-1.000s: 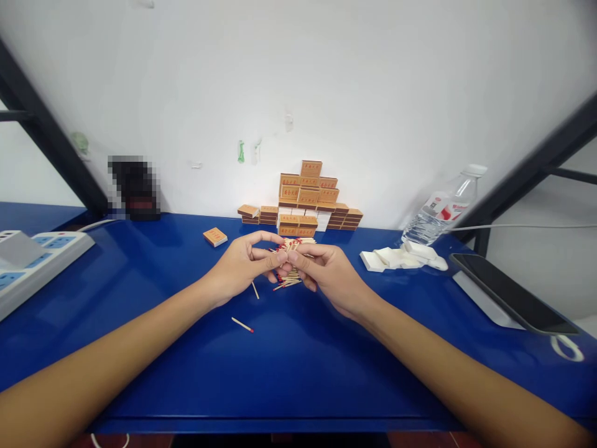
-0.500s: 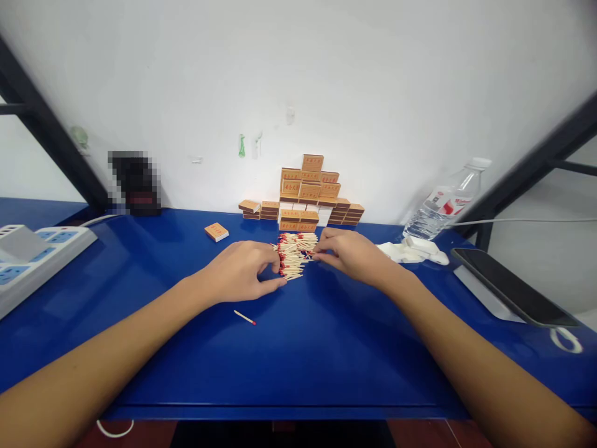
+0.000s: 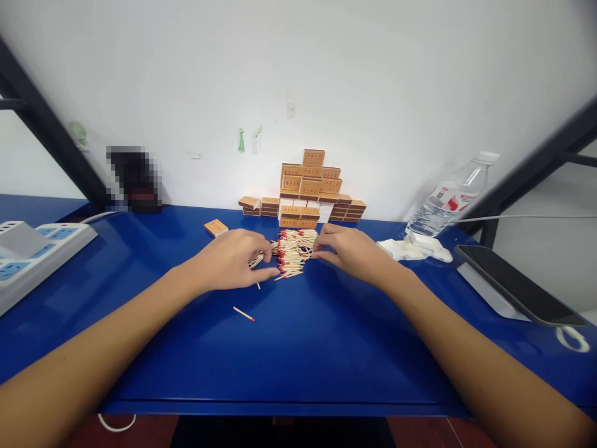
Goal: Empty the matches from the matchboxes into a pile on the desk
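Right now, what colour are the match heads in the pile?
The match heads are red, best seen in the head view.

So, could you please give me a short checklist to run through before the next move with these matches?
1. Left grip beside the match pile, thumb and fingers apart: ok.
2. Right grip at the pile's right edge: ok.
3. Match held between right thumb and fingers: cannot tell; too small to make out.
4. All matches gathered: not ok; a loose match lies in front of the pile.
5. Stacked matchboxes standing behind the pile: ok.
6. Phone away from the matches: ok, far right.
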`<action>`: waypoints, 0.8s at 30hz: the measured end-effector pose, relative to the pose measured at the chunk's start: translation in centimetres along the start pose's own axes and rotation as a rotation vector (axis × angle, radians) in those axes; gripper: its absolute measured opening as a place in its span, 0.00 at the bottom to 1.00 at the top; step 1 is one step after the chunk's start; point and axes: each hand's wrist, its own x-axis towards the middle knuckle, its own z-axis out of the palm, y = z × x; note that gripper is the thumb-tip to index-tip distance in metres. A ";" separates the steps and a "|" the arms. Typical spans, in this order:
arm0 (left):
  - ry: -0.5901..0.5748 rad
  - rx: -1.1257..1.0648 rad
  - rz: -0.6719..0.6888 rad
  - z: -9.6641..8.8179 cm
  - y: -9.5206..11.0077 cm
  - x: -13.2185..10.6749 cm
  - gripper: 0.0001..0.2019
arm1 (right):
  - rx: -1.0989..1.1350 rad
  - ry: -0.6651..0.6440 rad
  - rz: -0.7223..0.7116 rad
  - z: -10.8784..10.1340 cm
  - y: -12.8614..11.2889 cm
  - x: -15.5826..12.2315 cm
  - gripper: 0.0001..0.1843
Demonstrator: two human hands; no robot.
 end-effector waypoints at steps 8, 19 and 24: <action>-0.061 -0.083 -0.036 0.1 0.1 0.1 0.11 | 0.025 0.060 -0.001 0.2 -0.8 -0.1 0.07; -0.542 -0.400 -0.092 -3.6 -0.1 -1.0 0.12 | 0.457 -0.007 -0.194 0.9 -5.3 -0.5 0.04; -0.619 -0.364 -0.062 -3.0 0.4 -1.2 0.06 | 0.442 0.061 -0.212 1.3 -5.8 -0.5 0.06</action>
